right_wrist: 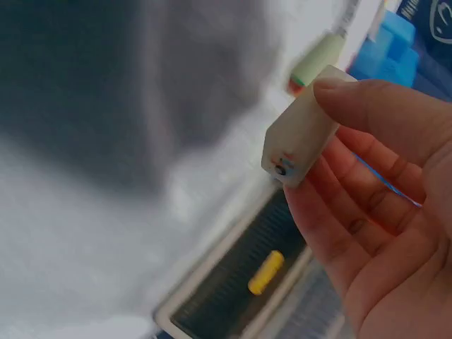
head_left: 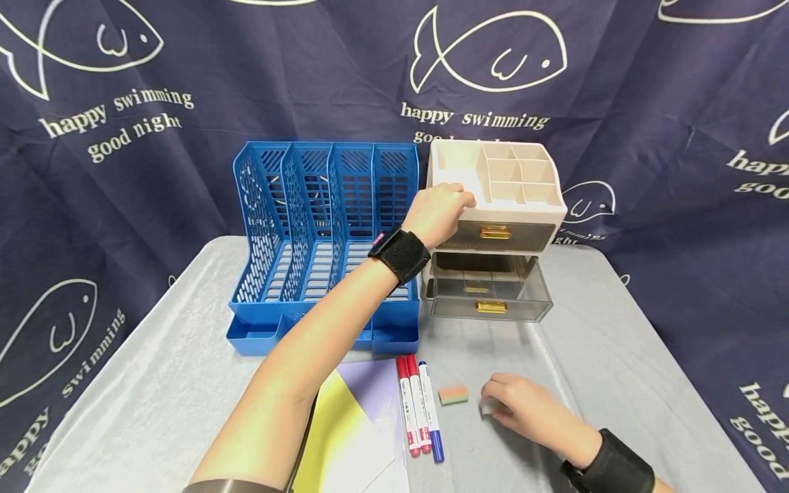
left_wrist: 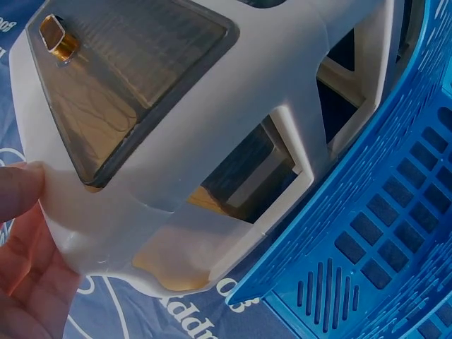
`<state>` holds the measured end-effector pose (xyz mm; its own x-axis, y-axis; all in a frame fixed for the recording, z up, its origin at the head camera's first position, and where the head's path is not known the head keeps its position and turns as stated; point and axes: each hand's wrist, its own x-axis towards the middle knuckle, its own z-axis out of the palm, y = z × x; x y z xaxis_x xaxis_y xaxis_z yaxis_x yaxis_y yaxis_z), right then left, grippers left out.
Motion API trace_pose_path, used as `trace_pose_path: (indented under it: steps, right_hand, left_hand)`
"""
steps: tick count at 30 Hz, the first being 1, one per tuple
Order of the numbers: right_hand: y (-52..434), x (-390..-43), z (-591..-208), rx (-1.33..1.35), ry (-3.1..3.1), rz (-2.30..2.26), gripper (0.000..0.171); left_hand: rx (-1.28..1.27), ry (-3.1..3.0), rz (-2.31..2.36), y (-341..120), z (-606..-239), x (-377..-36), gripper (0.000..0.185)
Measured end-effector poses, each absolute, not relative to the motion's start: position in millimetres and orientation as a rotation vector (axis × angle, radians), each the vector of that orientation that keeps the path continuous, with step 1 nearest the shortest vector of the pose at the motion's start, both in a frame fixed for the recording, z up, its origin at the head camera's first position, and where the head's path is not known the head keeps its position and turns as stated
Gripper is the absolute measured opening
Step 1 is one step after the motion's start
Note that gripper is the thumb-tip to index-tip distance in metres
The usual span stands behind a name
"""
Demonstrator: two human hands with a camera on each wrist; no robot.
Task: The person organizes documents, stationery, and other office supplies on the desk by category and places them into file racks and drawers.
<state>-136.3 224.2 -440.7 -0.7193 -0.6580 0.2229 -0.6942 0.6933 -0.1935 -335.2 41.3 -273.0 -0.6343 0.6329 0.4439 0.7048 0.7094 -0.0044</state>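
Note:
My left hand (head_left: 436, 211) grips the top rim of a white desk organizer (head_left: 524, 211); in the left wrist view, thumb and fingers hold the edge of the organizer (left_wrist: 159, 212). Its lower clear drawer (head_left: 514, 311) is pulled out, while the upper dark drawer (head_left: 536, 237) is closed. Low over the table at the right, my right hand (head_left: 527, 414) pinches a white eraser (right_wrist: 300, 131) between thumb and fingers. Just left of that hand lies an orange-and-green eraser (head_left: 453, 395).
A blue file rack (head_left: 327, 311) stands left of the organizer, close against it. In front of the rack lie two red markers (head_left: 408, 411), a blue marker (head_left: 429, 404) and yellow, purple and white sheets (head_left: 333, 424). A printed dark curtain (head_left: 345, 75) hangs behind the table.

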Motion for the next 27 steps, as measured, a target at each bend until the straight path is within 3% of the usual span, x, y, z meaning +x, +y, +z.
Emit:
trace_pose_path:
  steps: [15,27]
  right_hand:
    - [232,-148,-402,1.146,-2.557,0.366,0.038]
    - [229,-167,-375,1.208,-2.521,0.414,0.032]
  left_hand:
    - [-1.033,-2.495,-0.225,41,-272,-334,0.029]
    - [-1.033,-2.479,-0.226,41,-275,-336,0.028]
